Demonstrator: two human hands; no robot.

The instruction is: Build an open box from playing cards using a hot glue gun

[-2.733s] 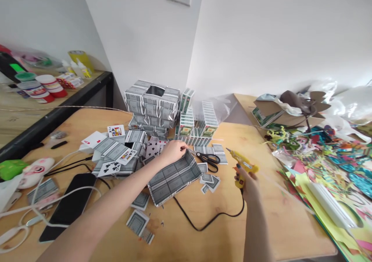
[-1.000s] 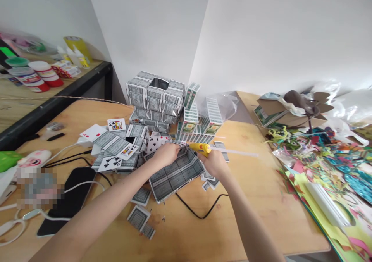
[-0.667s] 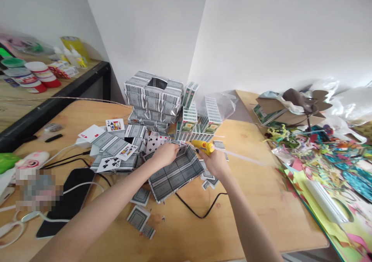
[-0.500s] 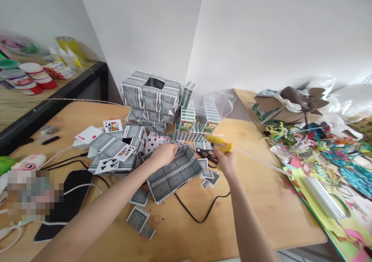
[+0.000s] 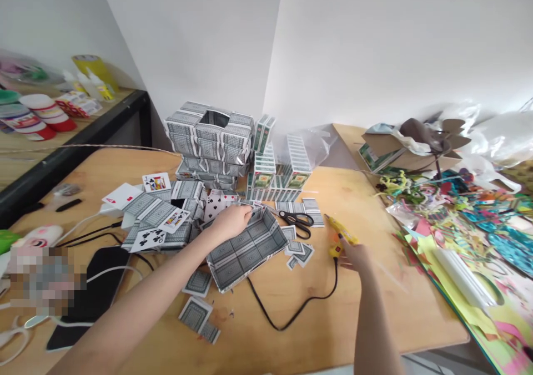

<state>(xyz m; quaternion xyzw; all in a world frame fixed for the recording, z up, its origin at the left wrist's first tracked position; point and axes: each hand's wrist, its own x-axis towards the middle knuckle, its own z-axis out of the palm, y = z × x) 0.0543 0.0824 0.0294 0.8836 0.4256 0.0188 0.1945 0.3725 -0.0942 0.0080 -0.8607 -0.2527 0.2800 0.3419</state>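
Note:
My left hand is closed on the far rim of an open box made of playing cards, its fingertips pinching the edge. The box stands tilted toward me, its grey card-back lining showing. Over to the right, my right hand is closed around a yellow glue gun, low over the table, nozzle pointing away to the left. Its black cord loops across the wood. Black-handled scissors lie between box and glue gun, with cut card pieces beside them.
A bigger card-covered box stands at the back, beside stacked green card packs. Loose playing cards cover another card-built piece at left. Coloured scraps crowd the right, a black phone-like slab the near left.
My right hand has moved right and lower with the glue gun, away from the box, uncovering the scissors and cards. My left hand stays at the box rim.

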